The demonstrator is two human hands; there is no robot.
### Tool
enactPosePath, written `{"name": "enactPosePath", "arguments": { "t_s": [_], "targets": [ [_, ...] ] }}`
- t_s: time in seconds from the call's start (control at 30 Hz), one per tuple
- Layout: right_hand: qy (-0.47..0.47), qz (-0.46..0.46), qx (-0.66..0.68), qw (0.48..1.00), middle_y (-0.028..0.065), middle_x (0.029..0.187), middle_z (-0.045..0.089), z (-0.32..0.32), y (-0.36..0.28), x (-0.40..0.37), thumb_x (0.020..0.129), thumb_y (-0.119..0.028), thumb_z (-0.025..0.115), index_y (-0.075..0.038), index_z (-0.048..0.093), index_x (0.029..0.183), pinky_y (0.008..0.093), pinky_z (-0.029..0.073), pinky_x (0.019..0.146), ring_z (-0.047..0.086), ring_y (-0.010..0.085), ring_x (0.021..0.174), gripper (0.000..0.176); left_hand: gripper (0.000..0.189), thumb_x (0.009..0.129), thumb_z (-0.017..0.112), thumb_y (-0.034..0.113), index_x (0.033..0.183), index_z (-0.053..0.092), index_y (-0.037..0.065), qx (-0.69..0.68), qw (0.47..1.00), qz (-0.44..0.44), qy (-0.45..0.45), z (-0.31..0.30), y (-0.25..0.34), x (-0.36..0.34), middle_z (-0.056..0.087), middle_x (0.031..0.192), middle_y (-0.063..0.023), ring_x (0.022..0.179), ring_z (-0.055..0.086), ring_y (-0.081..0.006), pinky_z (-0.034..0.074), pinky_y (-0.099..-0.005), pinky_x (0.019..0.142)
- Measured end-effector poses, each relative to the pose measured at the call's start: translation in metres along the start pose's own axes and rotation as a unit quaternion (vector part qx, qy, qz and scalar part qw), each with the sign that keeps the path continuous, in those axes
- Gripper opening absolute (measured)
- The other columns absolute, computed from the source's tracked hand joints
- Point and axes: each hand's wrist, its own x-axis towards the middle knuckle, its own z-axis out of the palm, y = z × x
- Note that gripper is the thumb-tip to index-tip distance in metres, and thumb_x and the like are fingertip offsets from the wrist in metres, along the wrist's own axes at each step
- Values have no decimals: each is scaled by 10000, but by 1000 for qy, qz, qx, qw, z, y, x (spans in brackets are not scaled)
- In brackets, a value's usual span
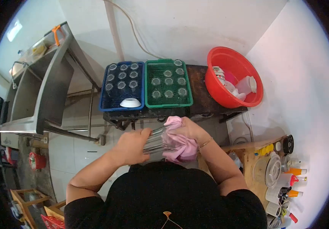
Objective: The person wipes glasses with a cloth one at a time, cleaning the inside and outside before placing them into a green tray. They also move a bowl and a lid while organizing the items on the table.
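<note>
My left hand [130,147] is closed around one end of a transparent ribbed glass [155,141], held sideways in front of my chest. My right hand [193,131] grips a pink cloth [185,147] that wraps the glass's other end. The cloth hides that end, and whether fingers reach inside it cannot be seen. Beyond my hands, a blue basket [102,102] holds several upside-down glasses and a white bowl [130,102]. Beside it stands a green basket [177,105] with several more glasses.
Both baskets rest on a low dark table [199,86]. A red tub [225,100] with dishes and plastic containers stands at its right end. At left is a stainless steel sink [44,95]. A wooden counter [250,164] at right carries jars and bottles.
</note>
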Motion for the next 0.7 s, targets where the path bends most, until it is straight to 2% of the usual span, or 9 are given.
{"name": "enactPosePath", "arguments": {
  "t_s": [0.07,0.17,0.23,0.27,0.37,0.4,0.47,0.53,0.7],
  "targets": [
    [-15,-12,25,999,25,888,656,8,-24,-3,782,-82,706,-4,639,991,236,475,730,581,76,808,232,677,594,760,235,1151,441,19,-88,992,36,81,-1,-8,-6,617,910,-183,846,601,-373,487,-421,741],
    [-28,-49,0,998,26,891,661,24,-60,2,764,-67,710,-14,640,995,243,475,751,587,75,812,247,723,597,809,262,1187,458,33,-280,959,28,-29,-28,-51,-9,619,988,-131,881,620,-278,486,-390,761],
    [-49,-135,-84,986,33,876,673,44,-88,7,758,-67,697,-11,647,976,255,479,741,594,79,782,231,863,563,862,312,1258,441,24,-613,752,0,-242,-30,-94,-4,587,1110,-113,956,587,-211,473,-374,821],
    [-50,-136,-83,986,33,876,673,57,-102,11,758,-67,697,-11,647,976,255,479,741,594,79,782,231,863,563,862,312,1258,441,24,-612,753,-2,-241,-19,-108,-3,587,1110,-113,956,587,-211,473,-374,821],
    [-89,-188,-238,949,94,880,685,80,-128,30,791,-113,647,11,649,973,258,476,740,603,92,789,220,968,698,725,479,1338,275,-89,-769,499,49,-396,-11,-117,-13,512,1159,-337,982,608,-377,528,-433,808],
    [-85,-186,-238,949,94,880,685,87,-134,38,791,-113,647,11,649,973,258,476,740,603,92,789,220,968,698,725,479,1338,275,-89,-768,498,50,-400,-10,-120,-15,512,1159,-337,982,608,-377,528,-433,808],
    [-49,-226,-192,954,61,869,683,99,-147,51,792,-116,651,7,643,1009,248,472,731,588,78,779,250,934,728,702,431,1324,246,-124,-839,292,83,-451,-11,-132,-16,465,1133,-422,953,593,-480,548,-483,743],
    [-41,-195,-158,967,20,852,669,104,-140,68,796,-99,648,4,651,1011,239,468,729,565,60,775,238,906,726,716,345,1311,229,-147,-853,290,82,-426,-31,-142,-23,464,1093,-449,891,614,-479,555,-517,683],
    [-50,-190,-77,977,-9,832,648,113,-114,108,790,-113,696,-5,665,990,223,464,718,547,39,763,230,799,679,740,267,1270,342,-93,-796,469,37,-382,-58,-161,-38,557,948,-331,714,650,-378,547,-447,512]
  ]
}}
